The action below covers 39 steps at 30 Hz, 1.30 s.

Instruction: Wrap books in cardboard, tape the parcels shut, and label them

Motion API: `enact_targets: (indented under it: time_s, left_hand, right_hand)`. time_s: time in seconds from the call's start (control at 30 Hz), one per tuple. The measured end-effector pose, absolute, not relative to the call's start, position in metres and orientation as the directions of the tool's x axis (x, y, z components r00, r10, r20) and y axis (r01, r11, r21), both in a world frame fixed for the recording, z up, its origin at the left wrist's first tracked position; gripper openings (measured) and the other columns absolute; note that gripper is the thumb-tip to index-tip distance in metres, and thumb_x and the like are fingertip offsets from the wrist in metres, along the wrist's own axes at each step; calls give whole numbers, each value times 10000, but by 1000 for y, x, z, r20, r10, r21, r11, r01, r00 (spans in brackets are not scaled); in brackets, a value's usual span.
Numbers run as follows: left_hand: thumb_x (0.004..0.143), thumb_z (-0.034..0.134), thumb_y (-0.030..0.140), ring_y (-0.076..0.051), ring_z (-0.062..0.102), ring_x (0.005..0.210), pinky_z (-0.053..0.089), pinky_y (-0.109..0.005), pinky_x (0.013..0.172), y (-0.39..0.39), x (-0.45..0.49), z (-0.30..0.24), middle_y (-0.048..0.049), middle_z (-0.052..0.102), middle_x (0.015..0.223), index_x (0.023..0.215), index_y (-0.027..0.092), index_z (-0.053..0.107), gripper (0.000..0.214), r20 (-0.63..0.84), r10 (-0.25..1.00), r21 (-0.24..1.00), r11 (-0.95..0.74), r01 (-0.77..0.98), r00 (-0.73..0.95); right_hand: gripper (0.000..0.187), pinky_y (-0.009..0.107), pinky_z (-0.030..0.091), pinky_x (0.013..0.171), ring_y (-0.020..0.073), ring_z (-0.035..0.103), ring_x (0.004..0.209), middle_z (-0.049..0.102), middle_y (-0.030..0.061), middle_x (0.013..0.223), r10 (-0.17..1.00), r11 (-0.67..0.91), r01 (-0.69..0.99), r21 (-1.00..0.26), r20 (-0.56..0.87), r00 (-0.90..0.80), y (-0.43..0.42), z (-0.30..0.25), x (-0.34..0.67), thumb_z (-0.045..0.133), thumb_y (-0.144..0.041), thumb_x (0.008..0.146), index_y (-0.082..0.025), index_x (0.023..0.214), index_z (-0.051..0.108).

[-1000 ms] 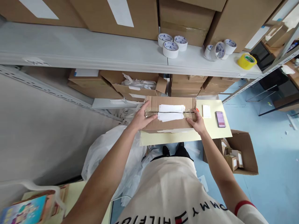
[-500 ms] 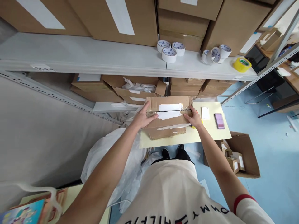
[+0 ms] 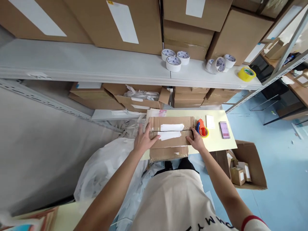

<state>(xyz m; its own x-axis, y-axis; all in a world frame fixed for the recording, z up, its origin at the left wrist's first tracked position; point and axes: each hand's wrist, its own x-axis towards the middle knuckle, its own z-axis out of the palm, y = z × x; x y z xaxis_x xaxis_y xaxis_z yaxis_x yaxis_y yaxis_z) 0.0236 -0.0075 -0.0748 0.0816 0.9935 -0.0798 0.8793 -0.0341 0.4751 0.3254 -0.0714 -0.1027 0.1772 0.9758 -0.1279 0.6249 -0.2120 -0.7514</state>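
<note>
A brown cardboard box (image 3: 172,140) sits on the pale yellow table, its two top flaps meeting at a dark seam. White label pieces (image 3: 171,127) lie on both sides of that seam. My left hand (image 3: 143,138) is at the box's left side, thumb on the top and fingers spread along the edge, slightly blurred. Gripping the right end is my right hand (image 3: 195,140), with its thumb on the top. Another brown cardboard part (image 3: 168,154) shows at the near side, below the top. Just right of the box lies an orange and blue tape dispenser (image 3: 201,128).
The table (image 3: 218,142) also bears a white card (image 3: 210,122) and a purple, pixelated item (image 3: 224,130). A shelf (image 3: 96,61) ahead carries large boxes, white tape rolls (image 3: 173,64) and a yellow roll (image 3: 246,74). An open carton (image 3: 255,163) with small boxes stands at right.
The box has come down and nearer to me, onto the table, with both hands on it. The tape dispenser and the table behind the box now show more fully.
</note>
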Motion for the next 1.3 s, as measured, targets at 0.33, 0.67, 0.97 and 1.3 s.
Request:
enact_targets:
  time_s: [0.33, 0.67, 0.97, 1.3]
  left_hand:
    - [696, 711, 606, -430, 121, 1493, 26, -662, 1163, -23, 101, -62, -169, 186, 1628, 1495, 236, 400, 934, -14, 866, 334, -467, 819, 500]
    - [701, 687, 605, -406, 188, 1486, 82, -635, 1170, -16, 132, -77, -217, 234, 1601, 1509, 194, 362, 963, -135, 901, 277, -365, 889, 412]
    - [634, 673, 712, -455, 158, 1478, 100, -647, 1151, -14, 139, -79, -251, 164, 1611, 1509, 115, 348, 1108, -193, 917, 110, -332, 937, 348]
    - [677, 596, 773, -438, 189, 1475, 86, -629, 1164, -20, 131, -94, -242, 221, 1600, 1539, 107, 262, 1139, -93, 922, 224, -347, 910, 375]
  right_hand:
    - [1027, 513, 212, 1209, 295, 189, 1507, 222, 128, 1627, 996, -90, 433, -897, -85, 30, -63, -126, 328, 609, -638, 808, -198, 1575, 88]
    - [547, 520, 427, 1065, 331, 498, 1327, 535, 181, 1413, 946, -300, 585, -754, -157, 282, -60, -151, 412, 505, -365, 898, -174, 1409, 464]
    - [718, 431, 233, 1144, 270, 627, 1136, 673, 163, 1225, 864, -128, 956, -264, -503, -24, -38, -162, 410, 464, -78, 839, -133, 1527, 266]
    - [672, 504, 96, 1117, 294, 628, 1038, 723, 147, 1034, 847, -292, 932, -215, -511, 147, -79, -147, 419, 565, -162, 760, -120, 1401, 365]
